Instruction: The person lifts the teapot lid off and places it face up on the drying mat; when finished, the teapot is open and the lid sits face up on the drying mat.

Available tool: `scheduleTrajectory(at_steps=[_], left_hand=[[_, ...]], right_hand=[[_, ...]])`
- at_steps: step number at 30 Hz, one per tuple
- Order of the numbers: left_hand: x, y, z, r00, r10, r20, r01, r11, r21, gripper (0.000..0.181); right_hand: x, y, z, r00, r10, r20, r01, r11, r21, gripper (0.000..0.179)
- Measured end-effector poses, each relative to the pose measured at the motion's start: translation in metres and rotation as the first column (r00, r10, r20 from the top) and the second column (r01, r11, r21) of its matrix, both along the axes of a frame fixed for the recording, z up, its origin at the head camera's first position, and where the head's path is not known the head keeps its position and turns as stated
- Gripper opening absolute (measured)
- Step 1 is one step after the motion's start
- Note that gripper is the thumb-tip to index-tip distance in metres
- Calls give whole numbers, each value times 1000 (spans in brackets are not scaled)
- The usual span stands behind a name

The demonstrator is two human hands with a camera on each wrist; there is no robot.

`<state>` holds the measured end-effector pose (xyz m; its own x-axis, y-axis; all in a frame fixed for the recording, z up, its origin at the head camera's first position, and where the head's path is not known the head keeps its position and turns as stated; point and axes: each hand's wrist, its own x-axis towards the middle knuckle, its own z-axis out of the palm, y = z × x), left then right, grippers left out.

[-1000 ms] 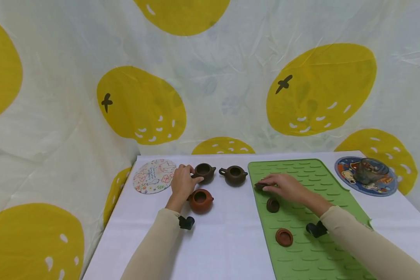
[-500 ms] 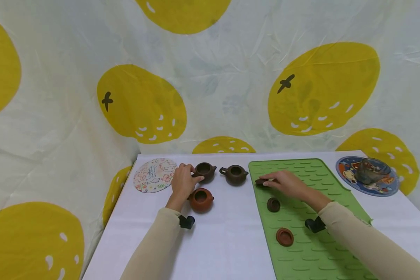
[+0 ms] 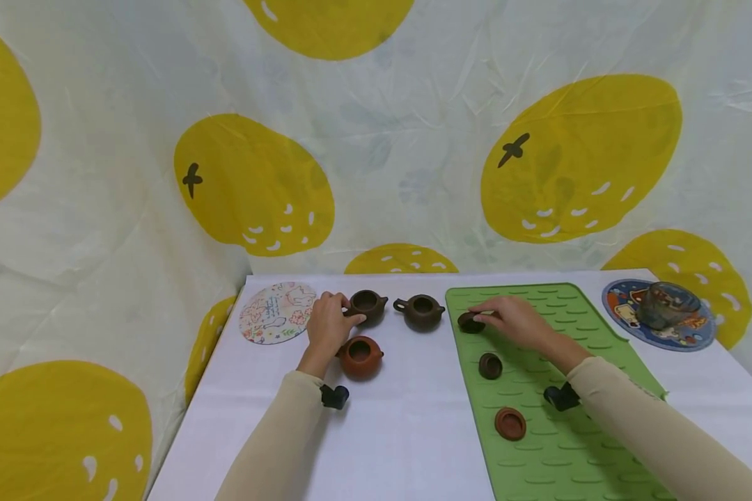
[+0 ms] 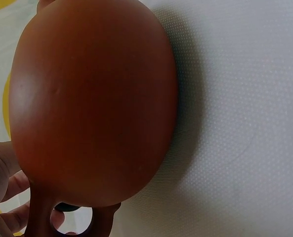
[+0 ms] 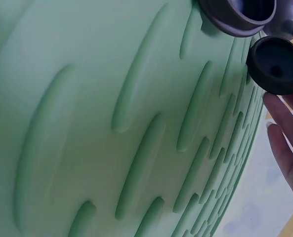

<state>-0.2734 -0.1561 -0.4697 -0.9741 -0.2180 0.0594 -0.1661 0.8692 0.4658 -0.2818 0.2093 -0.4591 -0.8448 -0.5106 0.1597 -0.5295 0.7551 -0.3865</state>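
Observation:
In the head view my left hand (image 3: 329, 325) pinches the handle of a dark brown teapot (image 3: 372, 320) that has no lid on it. A reddish-brown teapot (image 3: 361, 367) stands just below that hand and fills much of the left wrist view. Over at the far left edge of the green mat (image 3: 551, 390), my right hand (image 3: 519, 323) holds a small dark teapot lid (image 5: 275, 64) by its rim, tilted on edge with its hollow underside toward the right wrist camera. Another dark lid (image 3: 490, 366) and a reddish lid (image 3: 510, 424) lie on the mat.
A second dark teapot (image 3: 423, 323), also lidless, stands between the left hand and the mat. At the back left lies a round printed coaster (image 3: 269, 316). A glass bowl (image 3: 664, 306) sits on a blue patterned round mat (image 3: 623, 313) at the right. A patterned cloth (image 3: 407, 160) hangs behind.
My right hand has tipped the dark lid from lying nearly flat to standing on edge, lifting slightly. The left hand stays at the teapot handle.

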Motion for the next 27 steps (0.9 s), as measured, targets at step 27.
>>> scheduleTrajectory(at_steps=[27], left_hand=[[-1,-2,-1,1000,-17,-11,17,1000,-9,38]], right_hand=[[-19,-2,-11,998,-48,-51,49,999,4,23]])
